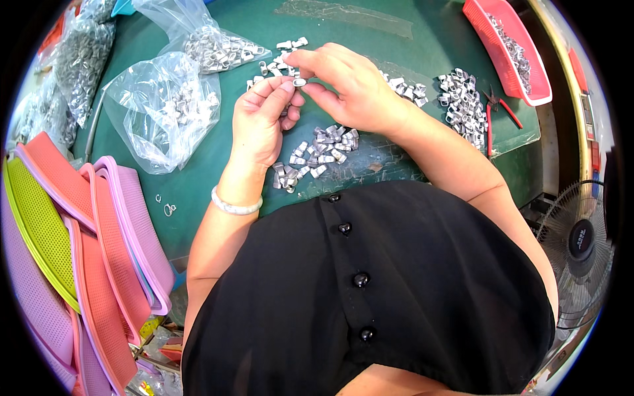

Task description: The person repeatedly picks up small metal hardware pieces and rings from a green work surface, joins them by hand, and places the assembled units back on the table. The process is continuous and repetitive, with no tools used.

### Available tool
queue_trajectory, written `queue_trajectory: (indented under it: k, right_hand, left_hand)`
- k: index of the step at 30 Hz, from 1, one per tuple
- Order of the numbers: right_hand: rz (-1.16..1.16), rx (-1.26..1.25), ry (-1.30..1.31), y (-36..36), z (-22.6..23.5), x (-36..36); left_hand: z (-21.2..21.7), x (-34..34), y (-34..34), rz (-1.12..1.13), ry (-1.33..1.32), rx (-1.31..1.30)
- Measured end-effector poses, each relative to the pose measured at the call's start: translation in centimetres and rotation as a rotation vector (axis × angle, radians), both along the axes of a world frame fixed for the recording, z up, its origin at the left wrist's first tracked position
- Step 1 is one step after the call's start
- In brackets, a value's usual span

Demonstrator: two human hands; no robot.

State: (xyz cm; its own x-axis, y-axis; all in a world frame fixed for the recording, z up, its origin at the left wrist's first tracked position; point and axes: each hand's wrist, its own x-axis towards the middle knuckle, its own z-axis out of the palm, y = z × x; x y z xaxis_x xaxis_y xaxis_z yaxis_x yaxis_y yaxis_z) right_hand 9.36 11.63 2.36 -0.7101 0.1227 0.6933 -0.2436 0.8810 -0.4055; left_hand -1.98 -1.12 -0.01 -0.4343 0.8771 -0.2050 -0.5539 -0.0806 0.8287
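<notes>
My left hand (259,122) is closed, pinching a small silver metal loop (299,82) between thumb and forefinger. Just right of that loop, my right hand (353,89) has its thumb and forefinger spread apart, and I see nothing held between them. Its forefinger reaches over a scatter of similar silver loops (276,68) beyond my hands. Nearer to me, below both hands, lies a loose pile of small metal pieces (323,150) on the green table (376,170).
Clear plastic bags (162,142) of metal pieces stand at left. Rightward are another pile (462,105), red-handled pliers (495,109) and a pink basket (538,82) of parts. Stacked coloured plastic baskets (115,244) crowd the near left; a fan (578,244) stands at right.
</notes>
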Motion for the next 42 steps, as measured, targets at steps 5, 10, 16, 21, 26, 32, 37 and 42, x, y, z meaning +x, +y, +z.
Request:
queue_trajectory:
  k: [5,10,16,21,26,32,37,42]
  right_hand:
    - [0.010,0.001,0.021,0.1,0.1,0.0]
    - [0.002,-0.038,-0.004,0.0,0.2,0.3]
    - [0.041,-0.256,-0.073,0.3,-0.2,0.5]
    - [0.134,-0.417,-0.073,0.7,-0.6,0.4]
    - [0.237,-0.583,-0.088,1.0,-1.3,0.4]
    - [0.259,-0.760,-0.094,0.8,-1.6,0.2]
    - [0.281,-0.789,-0.144,1.0,-1.5,0.4]
    - [0.240,-0.759,-0.106,0.8,-1.7,0.2]
  left_hand:
    - [0.1,0.0,-0.1,-0.004,-0.013,0.025]
    - [0.1,0.0,-0.1,0.000,0.008,0.031]
    - [0.0,0.1,-0.1,0.008,0.073,0.012]
    - [0.4,0.4,-0.1,0.026,0.130,-0.013]
    - [0.5,0.6,-0.1,0.040,0.134,0.000]
    - [0.4,0.6,-0.1,0.043,0.134,-0.016]
    - [0.3,0.6,-0.1,0.042,0.131,-0.009]
    - [0.1,0.5,-0.1,0.041,0.126,0.007]
